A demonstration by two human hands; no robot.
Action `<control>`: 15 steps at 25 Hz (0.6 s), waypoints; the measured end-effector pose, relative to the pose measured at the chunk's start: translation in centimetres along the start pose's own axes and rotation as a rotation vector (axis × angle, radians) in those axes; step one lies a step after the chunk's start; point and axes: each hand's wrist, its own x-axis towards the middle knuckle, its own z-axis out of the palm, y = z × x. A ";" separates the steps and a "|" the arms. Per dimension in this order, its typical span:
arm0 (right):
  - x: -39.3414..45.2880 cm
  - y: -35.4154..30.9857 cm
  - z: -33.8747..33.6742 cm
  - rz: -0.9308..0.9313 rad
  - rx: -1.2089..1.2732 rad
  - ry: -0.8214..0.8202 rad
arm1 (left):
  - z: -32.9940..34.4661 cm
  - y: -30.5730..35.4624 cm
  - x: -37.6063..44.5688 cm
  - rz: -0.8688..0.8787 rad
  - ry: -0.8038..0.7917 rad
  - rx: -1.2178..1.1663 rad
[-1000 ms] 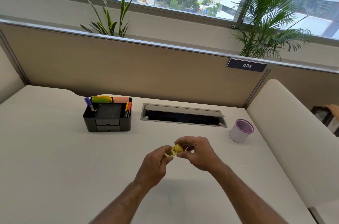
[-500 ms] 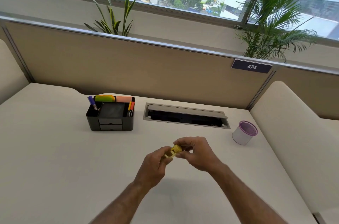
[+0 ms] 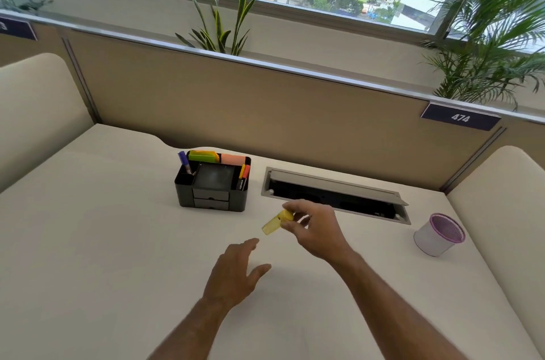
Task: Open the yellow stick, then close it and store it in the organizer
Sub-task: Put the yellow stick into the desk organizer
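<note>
The yellow stick (image 3: 276, 222) is short with a translucent cap end pointing down-left; my right hand (image 3: 315, 230) pinches its other end above the desk. My left hand (image 3: 236, 268) hovers below and left of it, fingers apart, holding nothing. The black organizer (image 3: 211, 196) stands on the desk behind and left of the stick, with a purple pen, green and pink sticky notes, markers on its right side and two small drawers in front.
A grey cable hatch (image 3: 334, 196) lies open in the desk right of the organizer. A white cup with a purple rim (image 3: 438, 237) stands at the right. Tan partition (image 3: 265, 112) and cushioned side dividers bound the cream desk (image 3: 103, 256).
Both hands held the stick together before. My left hand has let go and dropped lower; my right hand now holds the stick alone, nearer the organizer. The view has shifted left.
</note>
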 end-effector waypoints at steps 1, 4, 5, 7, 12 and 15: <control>1.5 -0.8 0.8 -0.016 0.012 0.021 | -0.5 -1.4 0.1 -0.014 -0.023 0.107; 5.9 -3.1 3.5 -0.062 0.041 0.062 | -1.8 -4.9 0.4 0.011 -0.113 0.356; 7.4 -3.9 4.7 -0.077 0.036 0.070 | -2.1 -5.9 0.5 0.007 -0.126 0.401; 10.0 -5.2 6.9 -0.105 0.022 0.085 | -2.4 -7.3 0.8 -0.010 -0.131 0.458; 15.0 -7.4 12.6 -0.087 -0.022 0.039 | -2.8 -10.4 1.7 -0.024 -0.145 0.518; 17.0 -7.8 15.4 -0.050 -0.058 0.004 | -2.7 -11.6 2.2 0.008 -0.116 0.484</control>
